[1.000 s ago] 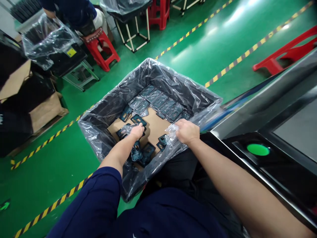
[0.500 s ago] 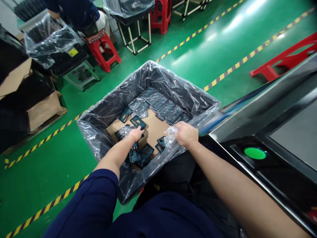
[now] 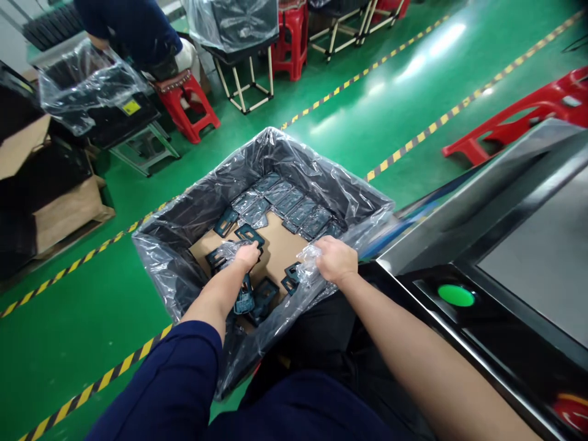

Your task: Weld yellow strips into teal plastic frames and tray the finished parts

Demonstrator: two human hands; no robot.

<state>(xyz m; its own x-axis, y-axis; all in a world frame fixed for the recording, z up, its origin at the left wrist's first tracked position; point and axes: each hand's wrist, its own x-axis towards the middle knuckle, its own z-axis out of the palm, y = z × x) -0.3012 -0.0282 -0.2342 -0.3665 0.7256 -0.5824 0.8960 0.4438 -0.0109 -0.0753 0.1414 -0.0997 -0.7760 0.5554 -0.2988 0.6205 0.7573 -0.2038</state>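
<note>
Below me stands a black bin (image 3: 294, 343) lined with clear plastic film. A brown cardboard sheet (image 3: 280, 245) lies in it, with dark plastic frame-like parts on top. My left hand (image 3: 248, 255) reaches inside, fingers closed on clear plastic film (image 3: 228, 248) that bunches beside it. A dark frame with a cut-out (image 3: 250, 234) lies right by its fingertips; more loose frames (image 3: 265, 291) are beneath the wrist. Over the near right side, my right hand (image 3: 337, 260) is a fist around crumpled clear plastic (image 3: 309, 257). Film-covered parts (image 3: 296, 208) sit in rows along the far side.
A machine with a green button (image 3: 456, 295) borders the right. Red stools (image 3: 188, 104) and a lined box (image 3: 92, 92) stand at the upper left, where a co-worker (image 3: 128, 37) sits. Striped tape (image 3: 92, 251) marks the green floor.
The whole view has shifted, so the bin appears slightly lower and further left. Both hands keep nearly the same places over the bin.
</note>
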